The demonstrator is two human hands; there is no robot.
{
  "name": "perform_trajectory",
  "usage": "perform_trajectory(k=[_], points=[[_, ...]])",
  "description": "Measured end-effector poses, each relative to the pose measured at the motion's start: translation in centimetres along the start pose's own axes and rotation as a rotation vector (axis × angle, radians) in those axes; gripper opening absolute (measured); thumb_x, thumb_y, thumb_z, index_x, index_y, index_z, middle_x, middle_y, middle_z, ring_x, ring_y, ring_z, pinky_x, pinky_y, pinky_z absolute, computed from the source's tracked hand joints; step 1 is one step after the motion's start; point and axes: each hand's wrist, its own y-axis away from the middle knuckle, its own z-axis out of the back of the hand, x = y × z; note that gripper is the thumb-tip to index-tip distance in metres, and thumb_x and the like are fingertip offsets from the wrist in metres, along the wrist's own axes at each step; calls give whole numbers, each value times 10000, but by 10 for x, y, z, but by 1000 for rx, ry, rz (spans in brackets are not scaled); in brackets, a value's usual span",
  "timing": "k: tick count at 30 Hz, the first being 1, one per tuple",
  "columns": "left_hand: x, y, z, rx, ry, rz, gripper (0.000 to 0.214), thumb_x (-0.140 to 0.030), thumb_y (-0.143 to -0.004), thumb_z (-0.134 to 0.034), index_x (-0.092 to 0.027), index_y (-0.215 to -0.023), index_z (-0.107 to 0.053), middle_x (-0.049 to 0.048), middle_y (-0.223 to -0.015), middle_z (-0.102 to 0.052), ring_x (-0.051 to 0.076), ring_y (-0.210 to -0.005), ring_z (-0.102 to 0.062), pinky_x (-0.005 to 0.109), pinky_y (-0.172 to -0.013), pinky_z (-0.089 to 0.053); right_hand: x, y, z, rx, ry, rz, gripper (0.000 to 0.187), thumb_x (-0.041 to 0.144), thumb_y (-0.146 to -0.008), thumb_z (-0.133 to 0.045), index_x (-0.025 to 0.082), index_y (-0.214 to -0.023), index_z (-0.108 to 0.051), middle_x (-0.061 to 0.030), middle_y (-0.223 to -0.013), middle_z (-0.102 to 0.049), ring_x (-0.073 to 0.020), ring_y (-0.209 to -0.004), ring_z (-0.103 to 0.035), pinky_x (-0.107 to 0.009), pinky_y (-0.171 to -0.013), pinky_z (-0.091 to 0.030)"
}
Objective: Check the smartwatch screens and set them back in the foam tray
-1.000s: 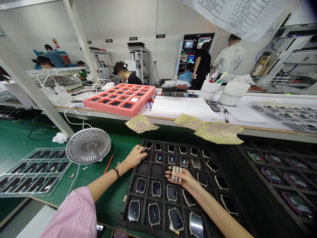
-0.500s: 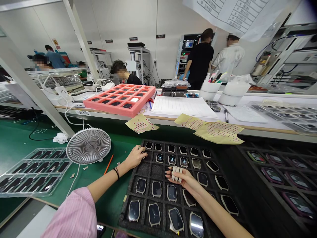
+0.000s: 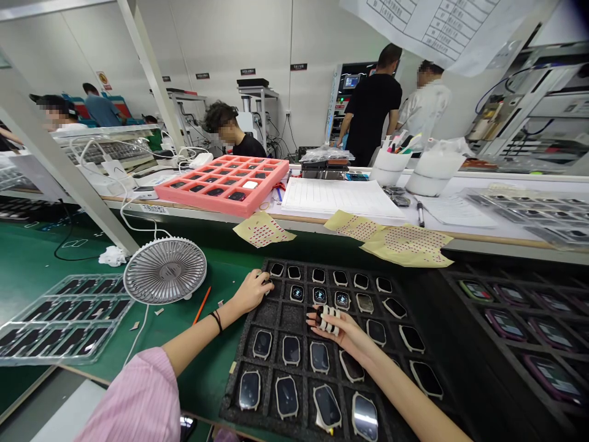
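Observation:
A black foam tray (image 3: 271,316) holds rows of square smartwatch cases without straps. My left hand (image 3: 253,291) reaches to the tray's far left cells, its fingers closed on a watch that they mostly hide. Over the middle of the tray, my right hand (image 3: 343,331) is wrapped round a small stack of watch cases (image 3: 328,320), their pale edges showing. Just behind that stack, a watch with a lit screen (image 3: 319,296) sits between two other lit ones. Nearer me lie dark-screened watches, such as the front-left watch (image 3: 249,391).
A white fan (image 3: 165,271) and an orange stick (image 3: 202,306) lie left of the tray. Further left is a clear plastic tray (image 3: 108,334) of black parts. A shelf with a pink foam tray (image 3: 248,205) runs behind. On the right stands another dark tray (image 3: 510,356).
In my right hand the stack of watch cases has tilted, showing more of a dark face. My left hand has stayed in place. People in the background have shifted slightly.

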Motion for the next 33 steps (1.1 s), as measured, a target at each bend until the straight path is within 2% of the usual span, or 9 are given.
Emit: perform_trajectory(k=[3,8,13,17,21,26,29,33], points=[[-1,0,0,2,5,1,281,-21,-859,-419,-181,-896,-648,104,-978,-528,234,-899,-390,369,-773,-388,5,2,-4,4,-45,-14,378,229,-715,-756,117,-1056,-640,-138,-1005,-741,-285,-990,-689,-463,-1006,-450],[-1,-1,-1,-3,20,0,276,-27,-868,-419,-180,-904,-645,102,-979,-528,233,-909,-398,367,-780,-384,10,0,-19,-43,4,-45,352,170,-681,-764,109,-1003,-637,-137,-921,-755,-284,-907,-715,-480,-980,-475],[0,-1,-1,-1,18,-10,274,-26,-866,-420,-178,-908,-644,106,-991,-530,241,-921,-395,373,-779,-386,2,-16,-39,-48,-1,-78,153,144,-699,-732,81,-823,-667,-141,-885,-744,-276,-899,-716,-431,-976,-502],[-1,0,1,-3,12,-14,274,-26,-866,-420,-178,-909,-644,106,-975,-530,237,-908,-399,369,-772,-389,-7,-22,-47,-65,26,-84,176,110,-690,-735,97,-850,-661,-95,-808,-737,-257,-836,-725,-457,-951,-519],[-1,0,1,-6,17,-9,275,-29,-864,-422,-181,-907,-647,108,-981,-531,236,-913,-405,374,-781,-391,-7,-15,-44,-94,55,-61,163,116,-710,-722,116,-863,-664,-89,-847,-737,-226,-809,-722,-454,-953,-519],[0,-1,-2,0,31,-8,286,-34,-867,-408,-181,-912,-648,109,-985,-533,241,-923,-404,377,-772,-393,5,1,-33,-158,104,-37,157,162,-721,-724,110,-853,-658,-134,-875,-743,-260,-859,-720,-464,-964,-508],[0,-1,-2,7,34,-10,290,-46,-874,-395,-181,-906,-649,112,-988,-536,244,-925,-401,379,-762,-397,11,7,-26,-202,111,-2,154,169,-720,-719,121,-849,-650,-118,-867,-744,-267,-880,-717,-471,-973,-503],[-1,-1,-1,10,32,-7,290,-62,-879,-388,-180,-905,-651,121,-983,-536,252,-931,-401,380,-740,-401,12,13,-20,-179,98,9,159,180,-739,-700,145,-889,-659,-86,-870,-731,-267,-932,-699,-486,-988,-495]])
